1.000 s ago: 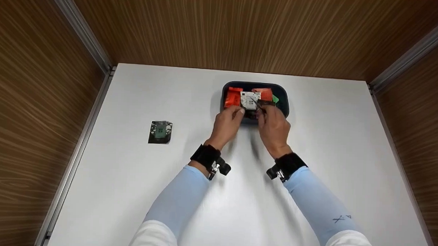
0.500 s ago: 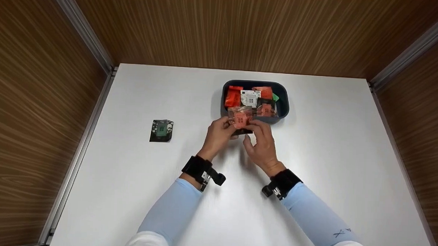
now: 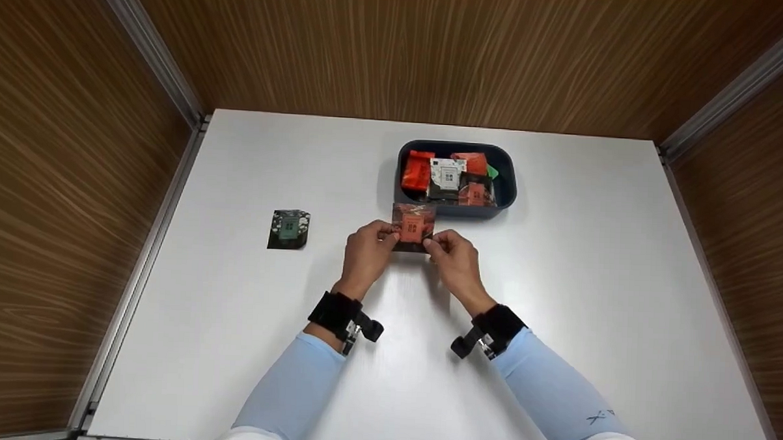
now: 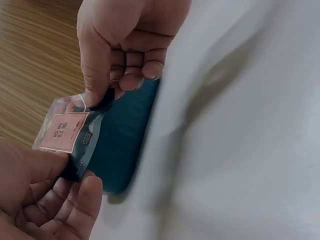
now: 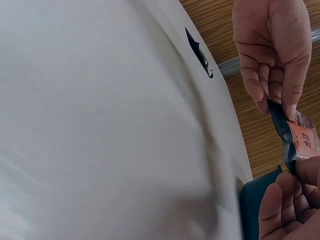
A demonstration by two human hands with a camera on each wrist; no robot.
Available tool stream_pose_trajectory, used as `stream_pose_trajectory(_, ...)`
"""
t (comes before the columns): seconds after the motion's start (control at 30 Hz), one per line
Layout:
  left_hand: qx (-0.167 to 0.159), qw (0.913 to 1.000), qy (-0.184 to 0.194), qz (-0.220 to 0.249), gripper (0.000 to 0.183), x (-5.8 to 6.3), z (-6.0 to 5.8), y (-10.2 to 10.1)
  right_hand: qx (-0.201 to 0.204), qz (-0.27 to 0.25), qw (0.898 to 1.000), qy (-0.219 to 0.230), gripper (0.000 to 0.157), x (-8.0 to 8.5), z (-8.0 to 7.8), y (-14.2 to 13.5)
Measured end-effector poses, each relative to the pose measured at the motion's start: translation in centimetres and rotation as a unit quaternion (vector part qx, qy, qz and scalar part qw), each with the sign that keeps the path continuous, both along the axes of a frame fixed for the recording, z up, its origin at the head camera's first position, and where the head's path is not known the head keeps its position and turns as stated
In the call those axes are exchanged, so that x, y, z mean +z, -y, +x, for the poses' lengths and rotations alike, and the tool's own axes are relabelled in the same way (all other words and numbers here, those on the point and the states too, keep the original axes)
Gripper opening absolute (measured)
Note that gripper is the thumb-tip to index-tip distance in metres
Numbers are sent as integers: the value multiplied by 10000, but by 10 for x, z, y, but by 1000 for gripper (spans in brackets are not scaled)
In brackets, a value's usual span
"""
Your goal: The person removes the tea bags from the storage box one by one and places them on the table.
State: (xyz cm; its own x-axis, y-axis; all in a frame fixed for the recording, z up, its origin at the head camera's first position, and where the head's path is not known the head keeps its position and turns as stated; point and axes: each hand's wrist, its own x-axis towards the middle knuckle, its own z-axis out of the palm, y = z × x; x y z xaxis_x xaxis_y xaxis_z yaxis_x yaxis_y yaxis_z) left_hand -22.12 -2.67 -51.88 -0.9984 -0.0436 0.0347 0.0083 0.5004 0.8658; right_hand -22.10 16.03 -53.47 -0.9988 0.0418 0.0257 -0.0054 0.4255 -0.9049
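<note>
A small flat sachet [image 3: 412, 226], dark with an orange-red label, is held up over the table just in front of the navy tray. My left hand [image 3: 367, 253] pinches its left side between thumb and fingers. On the other side, my right hand [image 3: 458, 260] pinches the lower right corner. The left wrist view shows the sachet [image 4: 65, 131] between my right hand [image 4: 122, 42] at the top and my left hand [image 4: 42, 192] at the lower left. In the right wrist view, its dark edge faces the camera.
The navy tray [image 3: 476, 212] holds several sachets, red, white and black, and a green bit. A black sachet with a green label [image 3: 289, 229] lies on the white table [image 3: 590, 305] to the left. Wood-grain walls [image 3: 397, 57] stand around the table.
The sachet came out of the tray and moved toward me and left, between both hands. It now lies flatter to view, pinched on both sides. Another black sachet stays in the tray.
</note>
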Motion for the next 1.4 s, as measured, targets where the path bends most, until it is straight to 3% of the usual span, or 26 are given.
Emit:
stream_pose_trajectory(0.13, 288, 9983, -177, -480, 15, -8, 3, 12, 160, 289, 9993, 164, 14, -6, -2, 12)
stream_pose_trajectory(0.33, 648, 9943, 165, -829, 16, -18, -1, 40, 613, 409, 9965, 385, 17, -13, -7, 28)
stream_pose_trajectory(0.5, 890, 9881, 411, -1185, 19, -21, -7, 72, 731, 950, 9917, 470, 14, -21, -8, 30)
stream_pose_trajectory(0.63, 1039, 9783, 564, -1699, 26, -21, -9, 96, 930, 1093, 9882, 538, 13, -23, -7, 27)
stream_pose_trajectory(0.77, 1185, 9662, 428, -2250, 27, -22, -11, 111, 1094, 1051, 9869, 554, 14, -24, -7, 25)
stream_pose_trajectory(1.03, 1200, 9624, 363, -2409, 23, -27, -14, 117, 1113, 1126, 9864, 452, 12, -26, -7, 23)
stream_pose_trajectory(1.4, 1144, 9643, 223, -2380, 21, -26, -13, 114, 1115, 1017, 9876, 441, 12, -28, -7, 19)
